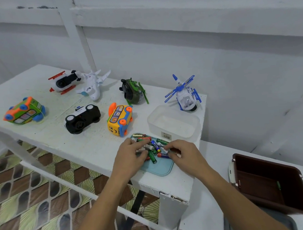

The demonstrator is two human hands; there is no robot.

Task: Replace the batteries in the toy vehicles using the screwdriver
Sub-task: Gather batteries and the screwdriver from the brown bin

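Carefully steady the batteries [152, 157] with the flat left hand [130, 155] while the right hand [183, 153], pinching something unclear, picks matching ones.

Toy vehicles, seven, spread over the white desk [58, 140]:
- green-orange bus [24, 111], far left, on its side, blue wheels;
- red-white vehicle [63, 81], far edge, black underside showing;
- white airplane [93, 85], just right of it;
- black car [82, 119], middle, overturned, white wheels up;
- yellow bus [119, 120], tipped, orange wheels;
- green helicopter [133, 92], on its side;
- white-blue helicopter [185, 95], far right, tilted.

Batteries [154, 151]: mixed green, red, blue and gold cells, heaped lying flat in a pale blue tray [160, 168], near right.

Screwdriver [157, 145]: thin dark shaft across the batteries, handle within the fingers of the right hand [184, 154].
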